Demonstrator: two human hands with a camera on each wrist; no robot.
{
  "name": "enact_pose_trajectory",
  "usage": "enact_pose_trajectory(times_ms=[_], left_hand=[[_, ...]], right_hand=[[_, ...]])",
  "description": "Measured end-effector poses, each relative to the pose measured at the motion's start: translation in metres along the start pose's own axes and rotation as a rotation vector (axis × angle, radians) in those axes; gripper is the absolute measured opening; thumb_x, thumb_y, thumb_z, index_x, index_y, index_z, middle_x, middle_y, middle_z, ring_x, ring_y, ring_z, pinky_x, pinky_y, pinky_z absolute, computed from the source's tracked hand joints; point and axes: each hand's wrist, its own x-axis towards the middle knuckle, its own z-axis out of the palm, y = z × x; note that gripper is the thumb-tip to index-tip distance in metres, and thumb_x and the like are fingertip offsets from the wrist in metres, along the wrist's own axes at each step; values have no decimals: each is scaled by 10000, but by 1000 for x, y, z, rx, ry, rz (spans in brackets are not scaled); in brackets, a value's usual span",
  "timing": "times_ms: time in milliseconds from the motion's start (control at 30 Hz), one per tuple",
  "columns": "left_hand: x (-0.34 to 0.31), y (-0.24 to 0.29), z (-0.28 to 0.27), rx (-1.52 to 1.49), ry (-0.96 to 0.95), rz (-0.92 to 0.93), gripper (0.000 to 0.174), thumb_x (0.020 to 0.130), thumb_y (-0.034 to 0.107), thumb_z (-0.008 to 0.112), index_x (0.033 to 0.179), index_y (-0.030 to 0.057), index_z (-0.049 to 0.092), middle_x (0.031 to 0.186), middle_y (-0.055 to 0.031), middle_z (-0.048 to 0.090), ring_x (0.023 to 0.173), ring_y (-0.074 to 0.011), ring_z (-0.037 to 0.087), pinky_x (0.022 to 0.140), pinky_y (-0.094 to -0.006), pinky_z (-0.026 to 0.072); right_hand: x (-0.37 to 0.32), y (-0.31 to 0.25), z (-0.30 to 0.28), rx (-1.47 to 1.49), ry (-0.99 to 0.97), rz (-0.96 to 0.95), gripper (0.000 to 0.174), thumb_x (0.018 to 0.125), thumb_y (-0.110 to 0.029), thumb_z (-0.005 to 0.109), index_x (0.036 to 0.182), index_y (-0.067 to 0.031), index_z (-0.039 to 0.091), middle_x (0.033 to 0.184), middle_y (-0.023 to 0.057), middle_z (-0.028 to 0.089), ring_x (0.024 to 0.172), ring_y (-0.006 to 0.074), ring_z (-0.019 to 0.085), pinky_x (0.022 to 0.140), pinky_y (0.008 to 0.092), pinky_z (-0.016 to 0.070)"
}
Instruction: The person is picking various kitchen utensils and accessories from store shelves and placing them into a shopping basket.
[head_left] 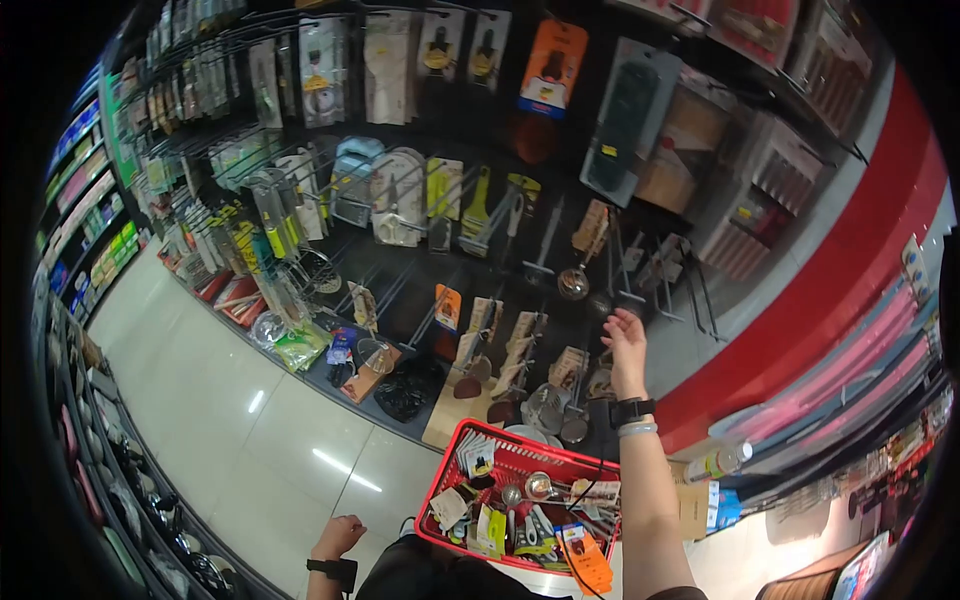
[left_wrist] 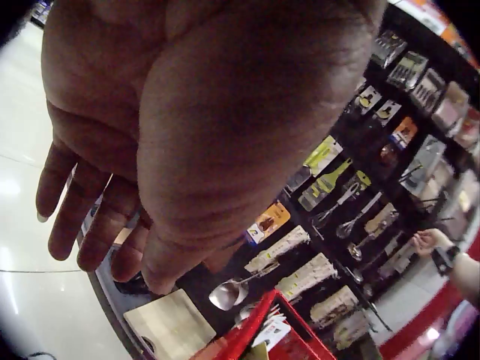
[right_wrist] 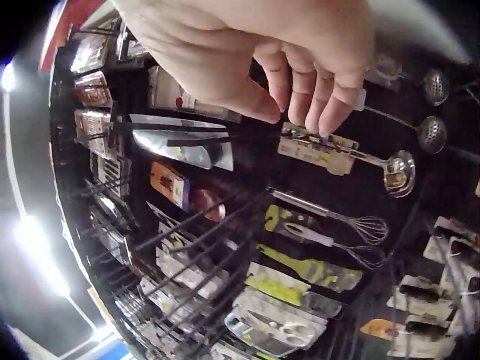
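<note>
My right hand [head_left: 627, 350] is raised beside the lower hooks of the display wall, fingers bent and nothing visible in them. In the right wrist view the fingertips of this hand [right_wrist: 277, 56] hang close over a carded ladle [right_wrist: 399, 174]; whether they touch its handle or hook, I cannot tell. That ladle [head_left: 573, 283] hangs left of the hand in the head view. Low at the left, away from the goods, is my left hand [head_left: 340, 535], empty. Its fingers are loosely extended in the left wrist view, where the hand [left_wrist: 202, 127] covers much of the picture.
A red basket [head_left: 450, 455] with packaged utensils and ladles stands below the wall. Whisks [right_wrist: 367, 229] hang beside the ladle. Metal hooks jut outward; a wooden board [head_left: 440, 420] lies on the bottom shelf. A red column edge [head_left: 800, 300] curves along the right.
</note>
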Motion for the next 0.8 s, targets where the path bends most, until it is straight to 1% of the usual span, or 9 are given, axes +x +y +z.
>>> enact_pose_trajectory(times_ms=[167,267,333,400,467,533,600,733,800], left_hand=[[-17,-14,1,20,-11,-103,245,783,290,612,848,56,647,816,-155,641,811,-332,604,701,-404,483],[-20,-15,4,39,-19,-147,254,794,305,592,847,63,647,823,-151,643,822,-330,601,707,-414,477],[-22,-15,9,90,-39,-89,268,804,318,576,860,64,643,840,-146,644,831,-326,600,722,-419,474],[-27,-13,13,91,-20,-94,271,806,319,574,873,66,643,853,-142,645,838,-324,600,724,-418,476],[-37,-10,17,89,-3,-106,274,807,320,572,886,68,643,866,-139,647,846,-323,600,726,-418,478],[-51,-6,21,88,-22,-160,280,809,325,569,903,72,644,888,-133,648,857,-325,600,732,-420,479],[-64,-14,30,56,-13,-182,287,809,331,563,908,73,645,888,-133,649,859,-325,600,736,-420,481],[-79,-29,29,12,-83,-195,305,812,348,548,913,77,645,888,-135,649,866,-326,599,748,-414,482],[-70,-36,25,11,-106,-175,314,814,354,537,925,78,641,913,-138,646,879,-327,598,760,-411,481]], right_hand=[[-18,-31,41,-15,-82,-107,630,858,-114,551,1393,-109,218,1232,130,450,980,159,530,759,273,451],[-39,-11,49,-166,-316,-27,384,860,-139,567,1229,-67,487,1074,68,572,919,130,558,722,255,455],[-67,4,57,-301,-505,82,261,857,-162,581,1086,-36,590,965,47,619,866,132,582,718,249,462],[-110,20,71,-410,-652,-83,201,868,-150,570,1005,-12,621,894,46,648,777,133,594,695,258,472],[-146,28,75,-628,-946,-182,257,872,-181,570,1057,-4,593,931,85,646,836,169,607,745,283,475],[-181,38,75,-452,-1258,-38,303,874,-202,568,1108,-9,569,1006,122,630,892,195,605,785,308,471],[-214,46,72,-420,-1409,171,333,880,-197,556,1154,-9,541,1082,137,603,950,196,589,819,308,462],[-274,66,62,-335,-1302,261,334,886,-198,553,1159,-7,538,1079,122,608,924,170,599,792,278,470],[-292,50,58,-508,-1271,369,319,891,-210,560,1144,-16,556,1010,91,631,906,128,578,801,256,454]])
